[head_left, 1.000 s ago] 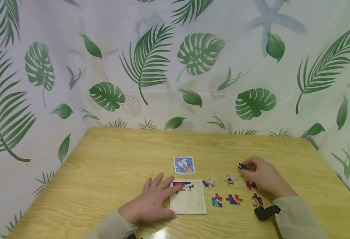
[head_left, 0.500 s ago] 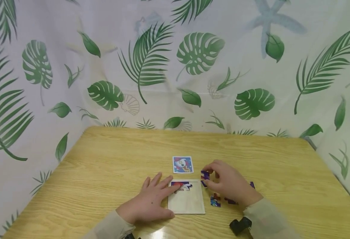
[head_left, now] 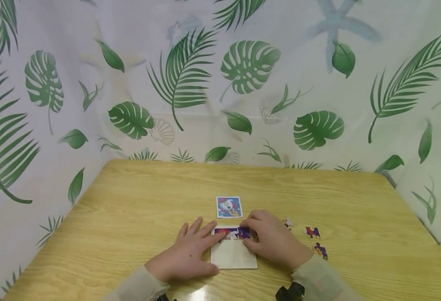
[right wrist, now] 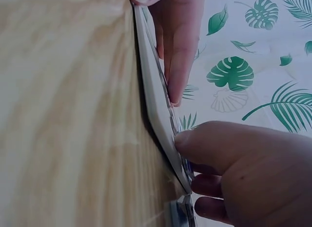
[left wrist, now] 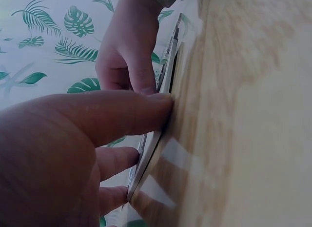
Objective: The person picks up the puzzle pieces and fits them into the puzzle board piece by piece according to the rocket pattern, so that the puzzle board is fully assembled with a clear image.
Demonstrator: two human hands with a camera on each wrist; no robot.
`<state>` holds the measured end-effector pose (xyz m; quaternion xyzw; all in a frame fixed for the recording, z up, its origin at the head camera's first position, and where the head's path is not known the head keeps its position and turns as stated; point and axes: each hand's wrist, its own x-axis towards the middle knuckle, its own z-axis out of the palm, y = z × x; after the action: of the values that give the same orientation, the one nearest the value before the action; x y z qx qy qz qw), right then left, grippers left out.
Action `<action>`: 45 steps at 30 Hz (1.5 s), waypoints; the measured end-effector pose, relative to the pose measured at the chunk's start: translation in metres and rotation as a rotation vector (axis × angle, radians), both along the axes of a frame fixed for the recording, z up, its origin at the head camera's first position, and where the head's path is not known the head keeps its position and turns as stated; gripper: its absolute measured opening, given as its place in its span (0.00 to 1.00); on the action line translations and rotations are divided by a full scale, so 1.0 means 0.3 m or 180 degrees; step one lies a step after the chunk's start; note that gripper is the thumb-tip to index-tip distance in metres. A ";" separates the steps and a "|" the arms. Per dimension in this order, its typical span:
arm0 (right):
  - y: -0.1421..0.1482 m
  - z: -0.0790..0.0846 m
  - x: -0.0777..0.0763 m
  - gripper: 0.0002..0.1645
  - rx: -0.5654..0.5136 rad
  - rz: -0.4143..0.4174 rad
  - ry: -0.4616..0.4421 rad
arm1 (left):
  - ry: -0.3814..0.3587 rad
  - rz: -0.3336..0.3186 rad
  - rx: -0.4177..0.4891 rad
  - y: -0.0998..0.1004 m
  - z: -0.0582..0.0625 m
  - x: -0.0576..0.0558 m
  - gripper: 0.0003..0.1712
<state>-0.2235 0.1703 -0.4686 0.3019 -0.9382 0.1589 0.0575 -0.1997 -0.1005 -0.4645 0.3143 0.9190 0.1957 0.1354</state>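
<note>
A pale square puzzle tray lies on the table, with joined purple, red and white pieces along its far edge. My left hand rests spread on the tray's left side. Its index finger touches the placed pieces, and in the left wrist view the thumb meets the tray's near edge. At the far right corner, my right hand pinches a purple puzzle piece between thumb and fingers. That piece lies beside the white one; whether it is fully seated I cannot tell.
Right of the tray lie loose puzzle pieces: a red and purple one, a purple and yellow one and a white one, partly covered by the right hand. Behind the tray is a picture card. A leaf-print cloth hangs behind the table.
My right hand has carried the purple puzzle piece leftward from the loose pieces onto the tray's far right corner. The left hand has stayed on the tray.
</note>
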 end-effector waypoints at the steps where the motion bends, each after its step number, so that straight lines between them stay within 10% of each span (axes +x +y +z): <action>1: -0.001 -0.002 0.000 0.19 0.0019 -0.0010 0.0010 | -0.0008 0.0001 0.0001 -0.001 0.000 0.000 0.50; 45: 0.001 -0.028 -0.017 0.19 0.0010 -0.0129 -0.0056 | -0.0043 0.0027 0.0006 -0.018 -0.009 -0.006 0.53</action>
<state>-0.2285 0.1705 -0.4770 0.2814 -0.9449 0.1588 0.0519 -0.2016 -0.1058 -0.4672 0.3091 0.9192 0.1993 0.1405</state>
